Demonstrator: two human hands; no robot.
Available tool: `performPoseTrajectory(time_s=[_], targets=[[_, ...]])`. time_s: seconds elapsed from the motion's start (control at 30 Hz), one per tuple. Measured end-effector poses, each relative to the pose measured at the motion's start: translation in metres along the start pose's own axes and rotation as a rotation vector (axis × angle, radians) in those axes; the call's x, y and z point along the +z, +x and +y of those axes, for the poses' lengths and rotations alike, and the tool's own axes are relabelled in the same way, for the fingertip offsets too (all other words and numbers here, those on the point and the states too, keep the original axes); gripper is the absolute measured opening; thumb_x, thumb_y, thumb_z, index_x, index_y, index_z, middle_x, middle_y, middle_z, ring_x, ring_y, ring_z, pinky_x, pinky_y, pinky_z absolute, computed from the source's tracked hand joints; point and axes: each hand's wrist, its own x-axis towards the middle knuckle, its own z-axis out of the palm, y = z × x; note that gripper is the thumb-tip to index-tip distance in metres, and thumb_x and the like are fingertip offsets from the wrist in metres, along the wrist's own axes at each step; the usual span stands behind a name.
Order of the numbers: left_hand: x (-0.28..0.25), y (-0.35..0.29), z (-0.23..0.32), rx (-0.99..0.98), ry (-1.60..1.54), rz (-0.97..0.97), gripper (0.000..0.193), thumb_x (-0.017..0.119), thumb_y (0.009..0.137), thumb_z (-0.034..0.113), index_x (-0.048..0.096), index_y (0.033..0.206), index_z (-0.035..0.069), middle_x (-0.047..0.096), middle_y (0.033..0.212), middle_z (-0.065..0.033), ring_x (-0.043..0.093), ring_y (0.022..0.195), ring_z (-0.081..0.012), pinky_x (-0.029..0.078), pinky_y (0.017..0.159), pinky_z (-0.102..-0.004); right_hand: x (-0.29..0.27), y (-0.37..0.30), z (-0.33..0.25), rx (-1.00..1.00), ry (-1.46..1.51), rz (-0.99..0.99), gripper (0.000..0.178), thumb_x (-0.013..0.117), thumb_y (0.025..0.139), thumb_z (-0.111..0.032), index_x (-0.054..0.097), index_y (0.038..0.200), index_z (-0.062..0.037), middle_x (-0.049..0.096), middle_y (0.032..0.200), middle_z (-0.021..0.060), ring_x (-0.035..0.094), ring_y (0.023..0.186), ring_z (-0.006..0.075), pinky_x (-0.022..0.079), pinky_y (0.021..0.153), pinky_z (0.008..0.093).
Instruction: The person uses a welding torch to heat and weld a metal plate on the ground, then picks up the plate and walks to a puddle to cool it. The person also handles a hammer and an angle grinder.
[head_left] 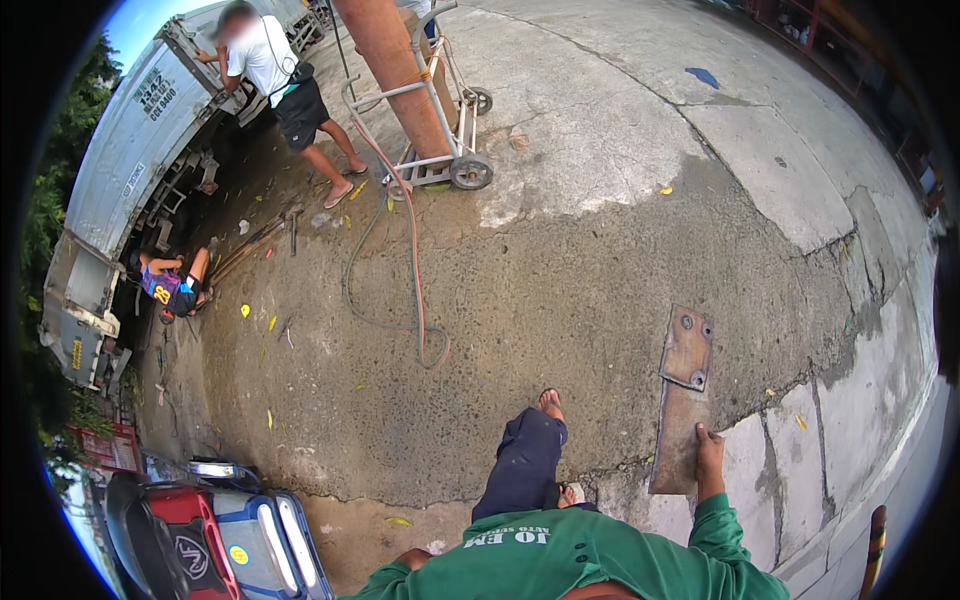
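My right hand (pixel 710 450) grips the edge of a rusty flat metal plate (pixel 682 430), with the thumb lying on its face. A shorter rusty piece with holes near its corners (pixel 687 347) overlaps the plate's far end; whether the two are joined, I cannot tell. The plate hangs out at my right side above the concrete. Near my waist on the left, only a small part of my left hand (pixel 413 558) shows beside the green shirt, its fingers hidden.
A hand cart (pixel 440 140) carries a tall reddish-brown cylinder (pixel 405 75); red and green hoses (pixel 417 270) trail from it across the concrete. At left, one person (pixel 265 60) stands by a truck (pixel 135 150) and another (pixel 175 280) is low beside it. A motorcycle (pixel 190 530) stands near left.
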Motion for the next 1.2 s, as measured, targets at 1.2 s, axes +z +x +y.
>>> performPoseTrajectory(time_s=[1.2], targets=[[-0.690, 0.029, 1.512, 0.085, -0.235, 0.056, 0.034, 0.058, 0.099, 0.020, 0.068, 0.130, 0.009, 0.072, 0.116, -0.0120, 0.072, 0.090, -0.0287, 0.059, 0.072, -0.0411, 0.734, 1.144, -1.026, -0.034, -0.217, -0.075, 0.055, 0.072, 0.095, -0.031, 0.065, 0.118, 0.0186, 0.073, 0.103, 0.0182, 0.070, 0.090, 0.0249, 0.054, 0.084, 0.0346]])
